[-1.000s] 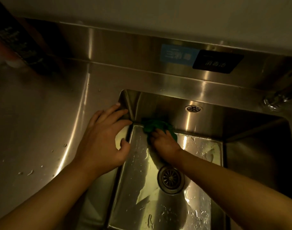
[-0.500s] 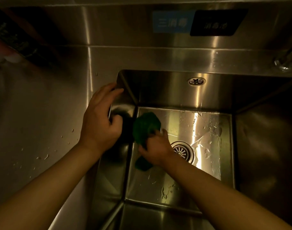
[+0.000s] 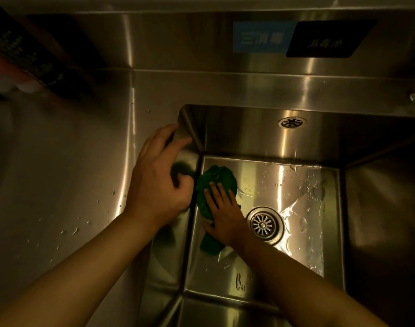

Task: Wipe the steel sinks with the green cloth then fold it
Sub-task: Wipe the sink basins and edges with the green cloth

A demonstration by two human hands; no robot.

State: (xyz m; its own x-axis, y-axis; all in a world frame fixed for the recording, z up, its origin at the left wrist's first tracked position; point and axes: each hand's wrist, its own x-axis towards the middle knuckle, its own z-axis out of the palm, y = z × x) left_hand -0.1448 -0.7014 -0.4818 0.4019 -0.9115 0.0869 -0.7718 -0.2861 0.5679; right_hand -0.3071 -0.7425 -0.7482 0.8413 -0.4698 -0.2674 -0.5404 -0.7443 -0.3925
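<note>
A crumpled green cloth (image 3: 214, 182) lies on the wet floor of the steel sink (image 3: 303, 232), near its left wall. My right hand (image 3: 221, 214) presses flat on the cloth with the fingers spread and fairly straight. Part of the cloth sticks out below my wrist. My left hand (image 3: 160, 182) rests on the sink's left rim, fingers over the edge near the back left corner, thumb hooked down inside the wall.
A round drain strainer (image 3: 264, 224) sits just right of my right hand. An overflow hole (image 3: 291, 122) is in the back wall. A steel counter (image 3: 60, 185) with water drops lies left. Blue and black labels (image 3: 296, 38) are on the backsplash.
My right hand has flattened onto the cloth and spread its fingers. Over the second it carried the cloth from the back left corner toward me along the left wall. The left hand stayed on the rim.
</note>
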